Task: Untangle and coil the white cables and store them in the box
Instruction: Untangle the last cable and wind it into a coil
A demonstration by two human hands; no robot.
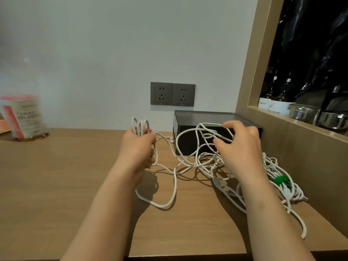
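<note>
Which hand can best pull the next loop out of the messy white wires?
Probably the right hand: its fingers hook loops of the tangle, while the left hand grips the coil.

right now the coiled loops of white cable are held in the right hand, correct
No, the head view shows the coiled loops of white cable held in the left hand; the right hand hooks loose tangled strands.

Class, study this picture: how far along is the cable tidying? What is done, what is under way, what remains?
Done: a small coil held in the left hand. Under way: the right hand lifts tangled cables before the box. Left: most cable lies knotted on the table, and none shows in the box.
</note>
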